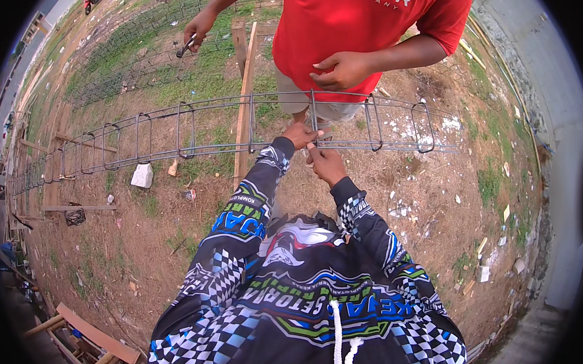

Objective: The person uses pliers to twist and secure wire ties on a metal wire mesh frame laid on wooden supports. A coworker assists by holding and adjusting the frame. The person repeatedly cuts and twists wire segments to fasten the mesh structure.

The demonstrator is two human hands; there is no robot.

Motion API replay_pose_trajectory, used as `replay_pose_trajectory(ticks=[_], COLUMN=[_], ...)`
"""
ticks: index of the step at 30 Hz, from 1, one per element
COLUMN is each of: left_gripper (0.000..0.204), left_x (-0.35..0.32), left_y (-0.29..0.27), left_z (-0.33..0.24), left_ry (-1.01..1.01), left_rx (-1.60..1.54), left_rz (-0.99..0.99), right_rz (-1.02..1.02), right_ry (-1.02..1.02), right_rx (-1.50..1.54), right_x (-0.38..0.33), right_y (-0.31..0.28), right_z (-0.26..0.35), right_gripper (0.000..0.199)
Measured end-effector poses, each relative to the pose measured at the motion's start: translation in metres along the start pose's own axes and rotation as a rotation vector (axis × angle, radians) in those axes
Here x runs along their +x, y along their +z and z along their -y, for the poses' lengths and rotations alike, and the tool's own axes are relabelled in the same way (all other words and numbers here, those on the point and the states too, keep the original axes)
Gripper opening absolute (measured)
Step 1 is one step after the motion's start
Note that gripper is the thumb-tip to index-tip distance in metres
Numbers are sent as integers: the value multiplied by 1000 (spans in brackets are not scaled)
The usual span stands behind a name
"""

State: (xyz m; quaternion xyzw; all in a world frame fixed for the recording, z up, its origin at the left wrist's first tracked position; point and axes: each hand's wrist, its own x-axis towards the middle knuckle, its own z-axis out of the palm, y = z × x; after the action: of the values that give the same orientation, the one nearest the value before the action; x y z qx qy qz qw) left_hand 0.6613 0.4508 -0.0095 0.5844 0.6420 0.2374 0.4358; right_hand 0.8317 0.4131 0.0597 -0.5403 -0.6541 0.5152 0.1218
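A long rebar cage [220, 99] of thin steel bars and square stirrups stretches across in front of me. My left hand [300, 135] is closed at the near lower corner of one stirrup [313, 108], fingers round the steel. Just beside it, my right hand [328, 164] has thumb and fingers pinched together against the near bars; whatever is in that pinch is too small to make out. Across the cage stands a co-worker in a red shirt [349, 48]. One of that person's hands [199, 29] holds a dark hand tool [185, 47]; the other hangs loosely above the cage.
An upright wooden plank [245, 102] stands against the cage, left of my hands. More rebar cages [134, 64] lie on the grass at the far left. A white block [142, 175] sits on the dirt below. Along the right runs a concrete wall [555, 96].
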Motion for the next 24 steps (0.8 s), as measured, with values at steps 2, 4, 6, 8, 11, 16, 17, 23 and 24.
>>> replay_pose_trajectory(ticks=[2,4,6,8,11,16,17,23,24], left_gripper=[65,66,67,66,64,61,60,54,54], left_x=[-5,-2,-1,-4,0,-4,-5,-4,-4], left_y=[-1,4,4,0,-4,-8,-7,-5,-6], left_z=[-10,4,7,-2,-6,-6,-5,-5,-6], left_ry=[-21,57,65,2,-102,-80,-89,31,16], left_rx=[15,-5,-47,-112,-31,-95,-111,-116,-85], left_rz=[7,-99,-106,-17,42,74,53,27,26], right_rz=[166,254,227,121,109,154,114,-176,-156], right_ry=[169,263,302,231,157,160,117,-35,-7], right_rx=[306,438,409,296,126,-61,-188,-276,-131], right_x=[9,10,6,16,32,47,47,76,78], right_y=[-7,-8,-12,-11,-15,-18,-16,-5,-4], right_z=[-12,-4,4,-2,-7,0,7,-30,-34], right_gripper=[51,54,55,55,53,53,54,53,49])
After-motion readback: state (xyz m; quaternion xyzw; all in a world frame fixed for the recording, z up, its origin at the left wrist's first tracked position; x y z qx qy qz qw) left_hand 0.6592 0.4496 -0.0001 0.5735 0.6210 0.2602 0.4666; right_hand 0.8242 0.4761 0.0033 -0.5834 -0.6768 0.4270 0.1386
